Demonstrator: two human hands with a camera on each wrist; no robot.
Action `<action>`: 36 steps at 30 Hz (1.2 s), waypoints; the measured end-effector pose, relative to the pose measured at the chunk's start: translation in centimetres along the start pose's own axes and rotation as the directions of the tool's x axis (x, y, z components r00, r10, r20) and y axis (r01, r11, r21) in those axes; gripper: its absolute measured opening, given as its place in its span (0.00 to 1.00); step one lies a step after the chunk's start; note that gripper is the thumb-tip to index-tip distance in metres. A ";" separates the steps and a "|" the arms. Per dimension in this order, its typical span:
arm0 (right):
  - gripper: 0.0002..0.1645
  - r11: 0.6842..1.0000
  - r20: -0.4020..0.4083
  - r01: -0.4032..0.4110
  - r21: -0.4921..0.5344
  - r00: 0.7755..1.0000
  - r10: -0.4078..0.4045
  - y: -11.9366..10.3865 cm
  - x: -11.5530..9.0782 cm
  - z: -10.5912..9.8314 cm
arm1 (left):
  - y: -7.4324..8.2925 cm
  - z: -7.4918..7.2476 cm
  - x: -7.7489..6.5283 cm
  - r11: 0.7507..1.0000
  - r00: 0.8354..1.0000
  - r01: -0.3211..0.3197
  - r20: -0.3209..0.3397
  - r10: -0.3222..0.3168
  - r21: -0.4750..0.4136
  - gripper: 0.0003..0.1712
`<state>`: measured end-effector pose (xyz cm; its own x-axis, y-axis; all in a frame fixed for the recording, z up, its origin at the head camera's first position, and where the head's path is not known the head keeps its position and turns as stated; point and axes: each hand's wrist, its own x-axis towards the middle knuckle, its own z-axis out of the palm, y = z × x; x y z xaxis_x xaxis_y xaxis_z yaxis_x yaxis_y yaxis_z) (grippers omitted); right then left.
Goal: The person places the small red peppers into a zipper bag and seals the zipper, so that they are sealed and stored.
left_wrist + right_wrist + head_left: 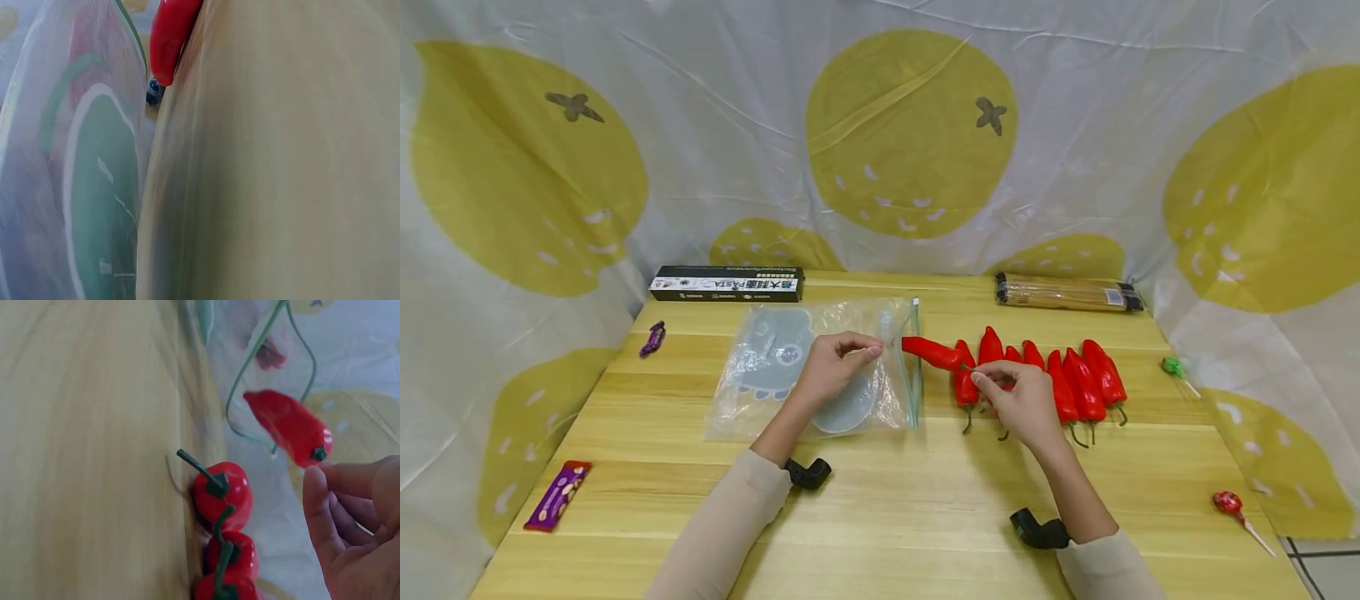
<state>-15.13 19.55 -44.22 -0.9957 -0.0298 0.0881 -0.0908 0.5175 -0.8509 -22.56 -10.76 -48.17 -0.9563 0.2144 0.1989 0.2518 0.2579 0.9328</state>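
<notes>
A clear zip bag with a pale blue printed cartoon figure lies flat at the middle left, its green-edged mouth facing right. My left hand is over the bag and pinches its upper layer near the mouth, which gapes in the right wrist view. Between thumb and forefinger, my right hand grips a red pepper by its green stem. That pepper is held in the air, pointing left, its tip at the bag's mouth; how far inside it reaches I cannot tell. Several more red peppers lie side by side under and beyond the right hand.
At the back stand a black pasta box and a packet of spaghetti. Purple-wrapped candy and a purple chocolate bar lie left. On the right are a green lollipop and a red lollipop.
</notes>
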 end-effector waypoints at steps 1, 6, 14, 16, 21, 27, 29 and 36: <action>0.12 1.000 0.032 -0.006 0.017 0.999 0.006 0.1 0.5 0.2 | 0.1 0.1 0.0 1.000 1.000 0.002 0.005 -0.002 -0.003 0.12; 0.14 0.998 0.154 -0.010 0.057 0.988 0.001 0.2 3.0 1.2 | 0.2 0.5 -0.2 1.000 1.000 0.012 0.028 -0.011 -0.019 0.11; 0.11 0.996 0.170 -0.061 0.059 0.984 0.050 0.2 5.9 3.9 | 0.7 0.6 -0.6 0.998 0.998 0.024 0.054 -0.021 -0.058 0.11; 0.10 0.998 0.133 -0.049 0.048 0.990 0.042 0.3 6.1 4.6 | 1.7 0.4 -0.9 0.998 0.997 0.021 0.069 -0.017 -0.056 0.11; 0.12 0.999 0.043 -0.043 0.033 0.998 0.041 0.4 6.0 5.2 | 3.7 0.0 -1.3 0.999 0.997 0.035 0.068 -0.032 -0.040 0.10; 0.19 0.943 0.095 -0.150 0.296 0.987 0.127 0.3 5.5 6.0 | 4.1 -0.1 -1.5 0.998 0.996 0.068 0.051 -0.066 -0.019 0.10; 0.23 0.902 0.135 -0.184 0.392 0.981 0.141 0.0 5.4 6.4 | 4.1 -0.1 -1.6 0.997 0.996 0.072 0.058 -0.071 -0.012 0.10; 0.30 0.796 0.251 -0.269 0.542 0.956 0.152 -1.4 5.3 7.9 | 2.1 0.5 -1.2 0.996 0.997 0.017 0.072 -0.011 -0.084 0.11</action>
<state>-20.40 11.87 -46.67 -0.9707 -0.1644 -0.1753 0.1847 -0.0431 -0.9819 -20.82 -10.02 -46.61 -0.9458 0.2787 0.1665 0.2221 0.1813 0.9580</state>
